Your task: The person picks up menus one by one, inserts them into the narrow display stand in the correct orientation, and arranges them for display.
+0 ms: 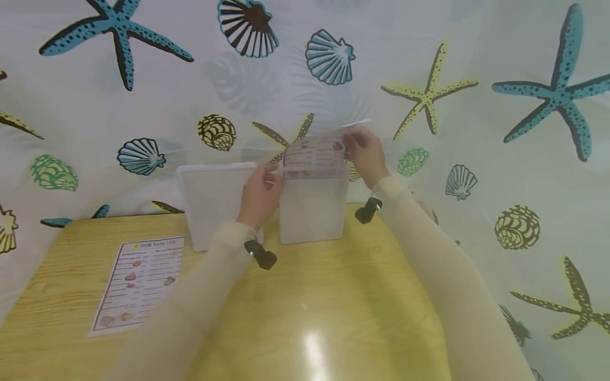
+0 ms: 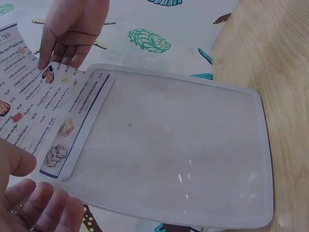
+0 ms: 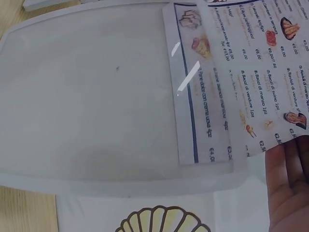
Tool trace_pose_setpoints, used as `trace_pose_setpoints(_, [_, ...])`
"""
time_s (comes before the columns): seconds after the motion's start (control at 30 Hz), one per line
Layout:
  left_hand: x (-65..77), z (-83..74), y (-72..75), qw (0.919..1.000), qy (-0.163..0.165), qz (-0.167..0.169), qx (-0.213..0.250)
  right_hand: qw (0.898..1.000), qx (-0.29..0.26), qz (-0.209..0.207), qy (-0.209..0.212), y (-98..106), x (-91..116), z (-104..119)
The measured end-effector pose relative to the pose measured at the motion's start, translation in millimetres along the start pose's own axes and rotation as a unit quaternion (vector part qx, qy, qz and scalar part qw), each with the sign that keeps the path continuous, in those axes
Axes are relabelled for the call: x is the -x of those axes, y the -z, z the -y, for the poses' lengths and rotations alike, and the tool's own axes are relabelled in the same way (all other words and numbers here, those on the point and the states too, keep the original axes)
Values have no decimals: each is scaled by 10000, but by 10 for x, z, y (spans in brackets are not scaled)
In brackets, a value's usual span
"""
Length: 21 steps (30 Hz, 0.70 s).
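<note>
The menu (image 1: 312, 157) stands above the stand (image 1: 312, 211) with its long axis running up and down, in line with the stand's own length. Its bottom strip, closed off by a dark blue line, shows behind the stand's clear face, while the rest rises past the top edge. The right hand (image 1: 366, 156) is nearer the menu's upper part: its fingers pinch the right edge, thumb in front and the others behind, so the menu lies to their left and below. The left hand (image 1: 261, 196) is beside the stand's upper left corner, thumb and fingers loosely bent with a gap between them, no hold visible; whether they touch the edge I cannot tell.

The menu is thin and flexible, bowing in a gentle curve near the right hand, printed with small text and food pictures. The stand is a rigid, rounded rectangle of see-through plastic with a milky rim and bright streaks of glare. A second stand (image 1: 214, 203), whitish, is upright to its left. Another menu (image 1: 143, 286) lies flat on the glossy, wood-grained table (image 1: 295, 317), before a sea-patterned cloth (image 1: 405, 37).
</note>
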<state>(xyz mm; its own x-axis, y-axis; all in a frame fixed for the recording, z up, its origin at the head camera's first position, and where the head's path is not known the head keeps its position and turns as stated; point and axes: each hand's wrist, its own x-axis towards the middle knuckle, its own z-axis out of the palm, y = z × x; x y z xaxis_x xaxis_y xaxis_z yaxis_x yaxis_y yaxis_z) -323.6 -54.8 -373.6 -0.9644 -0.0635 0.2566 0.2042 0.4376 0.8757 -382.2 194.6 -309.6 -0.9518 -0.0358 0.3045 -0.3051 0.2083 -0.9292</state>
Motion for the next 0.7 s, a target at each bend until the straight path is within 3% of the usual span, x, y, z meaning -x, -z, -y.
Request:
trace_pose_setpoints(0.23, [92, 38, -46, 9994, 14, 69, 350, 9999, 58, -41, 82, 39, 36, -111])
trace_pose_setpoints(0.57, [158, 159, -77, 9955, -220, 643, 663, 9980, 592, -119, 173, 118, 4, -53])
trace_pose_setpoints(0.7, [188, 173, -65, 9953, -134, 738, 612, 9972, 704, -84, 244, 98, -1, -62])
